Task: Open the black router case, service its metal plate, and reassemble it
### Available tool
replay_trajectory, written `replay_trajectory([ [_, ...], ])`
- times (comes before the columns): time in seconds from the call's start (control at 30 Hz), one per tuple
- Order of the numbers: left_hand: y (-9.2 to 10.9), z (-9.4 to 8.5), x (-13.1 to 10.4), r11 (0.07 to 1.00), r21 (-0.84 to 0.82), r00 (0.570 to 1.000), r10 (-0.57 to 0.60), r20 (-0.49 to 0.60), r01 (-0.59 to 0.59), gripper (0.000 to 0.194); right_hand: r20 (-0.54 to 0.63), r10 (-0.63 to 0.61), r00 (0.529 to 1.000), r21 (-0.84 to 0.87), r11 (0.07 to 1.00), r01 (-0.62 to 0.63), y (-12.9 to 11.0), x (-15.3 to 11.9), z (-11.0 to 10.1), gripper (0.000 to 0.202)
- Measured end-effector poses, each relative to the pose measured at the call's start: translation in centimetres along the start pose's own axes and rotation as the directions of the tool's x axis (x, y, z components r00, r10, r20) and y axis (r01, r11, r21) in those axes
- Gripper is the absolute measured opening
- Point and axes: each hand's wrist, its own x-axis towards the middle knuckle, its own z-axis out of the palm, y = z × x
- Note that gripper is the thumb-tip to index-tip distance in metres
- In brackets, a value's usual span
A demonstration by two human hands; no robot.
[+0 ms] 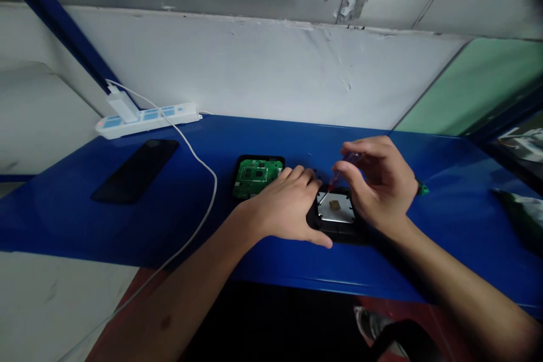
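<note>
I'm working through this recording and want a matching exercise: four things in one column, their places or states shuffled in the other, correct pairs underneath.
Things
1. Screwdriver
2. Green circuit board
3. Power strip
4. Black phone

Places or states
A. Has a white adapter plugged in
B. Lies flat, left of the white cable
C. In the right hand, tip at the silvery plate
D. Sits in a black shell beside the left hand

Pairs: 1-C, 2-D, 3-A, 4-B
</note>
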Motion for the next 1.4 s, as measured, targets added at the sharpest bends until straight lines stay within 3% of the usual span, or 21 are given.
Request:
replay_trajectory([
  [0.73, 0.05, -0.06, -0.09, 1.0, -0.02, 1.0, -0.018, 0.016, 0.018, 0.092, -0.002, -0.067, 0.998, -0.041, 0.997, 0.067, 0.24, -0.12, -0.3, 0.033],
  [1.17, -0.04, 0.04, 0.0, 1.0, -0.019, 1.0, 0.018, -0.01, -0.018, 0.093, 0.041, -0.014, 0.999, 0.094, 0.996, 0.01, 0.49, -0.43, 0.0, 0.035],
  [1.4, -0.24, 0.38, 0.12, 0.999, -0.016, 0.999, 0.037, -0.021, -0.037, 0.095, 0.074, 0.125, 0.989, 0.042, 0.991, -0.129, -0.27, -0.36, -0.18, 0.032],
])
